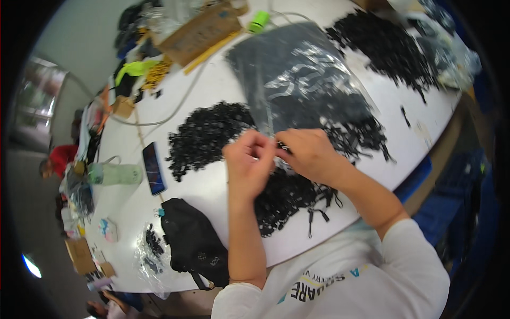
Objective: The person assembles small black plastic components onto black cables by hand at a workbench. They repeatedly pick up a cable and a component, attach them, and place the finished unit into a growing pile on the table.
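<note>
My left hand [247,164] and my right hand [311,155] meet fingertip to fingertip above the table. The right fingers are closed in a pinch on a small black piece, partly hidden by the hand. Curled with thumb against forefinger, the left hand is closed too; what it holds is hidden. Beneath my hands lies a pile of black corded pieces [287,199] that look like zipper pulls. A heap of small black fittings [207,133] is just left of my left hand. Beyond the hands, a large clear plastic bag [303,69] lies flat with dark contents.
Another black heap [385,48] sits at the far right. To the left are a phone [154,168], a pale green bottle [117,174], a black cloth bag [194,239] and a clear bag [151,252] of black pieces. A cardboard box [199,34] stands at the back.
</note>
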A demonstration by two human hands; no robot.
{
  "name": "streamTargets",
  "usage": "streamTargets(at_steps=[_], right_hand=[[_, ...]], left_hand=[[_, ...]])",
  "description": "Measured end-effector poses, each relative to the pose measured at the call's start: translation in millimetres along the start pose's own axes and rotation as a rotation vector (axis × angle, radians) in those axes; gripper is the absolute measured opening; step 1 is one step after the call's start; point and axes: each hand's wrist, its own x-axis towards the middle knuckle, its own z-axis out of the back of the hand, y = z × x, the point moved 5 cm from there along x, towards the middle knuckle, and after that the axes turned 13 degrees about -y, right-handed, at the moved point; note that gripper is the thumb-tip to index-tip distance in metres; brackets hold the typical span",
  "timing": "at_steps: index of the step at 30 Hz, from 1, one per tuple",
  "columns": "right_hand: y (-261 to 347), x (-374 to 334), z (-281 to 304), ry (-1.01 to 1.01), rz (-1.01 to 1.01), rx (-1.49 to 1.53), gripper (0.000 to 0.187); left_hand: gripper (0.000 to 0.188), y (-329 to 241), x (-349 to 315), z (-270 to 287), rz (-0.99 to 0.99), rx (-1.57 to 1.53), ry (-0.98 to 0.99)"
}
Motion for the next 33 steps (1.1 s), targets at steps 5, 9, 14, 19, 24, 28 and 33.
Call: streamTargets(at_steps=[5,9,14,19,24,28,33], right_hand=[[8.5,5.0,12.5,-0.103,0.028,0.014,0.015],[10.8,8.7,14.6,-0.043,0.056,0.069,0.015],[15.1,8.3,18.2,0.004,0.198,0.069,0.02],[8.9,4.7,13.7,0.017,0.162,0.116,0.016],[4.9,1.9,8.2,0.03,0.041,0.226,0.014],[3.7,5.0,12.6,0.022,-0.016,0.244,0.01],[7.4,6.1,10.1,0.002,-0.018,0.16,0.006]], left_hand=[[0.026,0.8,1.1,-2.3,-0.06,0.033,-0.053],[0.03,14.2,0.0,-5.8,0.067,-0.169,0.287],[0.027,9.5,1.5,0.9,-0.057,-0.144,0.193],[0.009,-13.8,-4.0,-4.1,-0.513,0.11,-0.111],[0.014,-6.9,1.7,-1.3,-0.368,-0.099,0.075],[0.014,2.8,5.1,0.0,-0.191,-0.229,0.159],[0.014,-5.9,3.1,5.6,-0.529,0.156,0.03]])
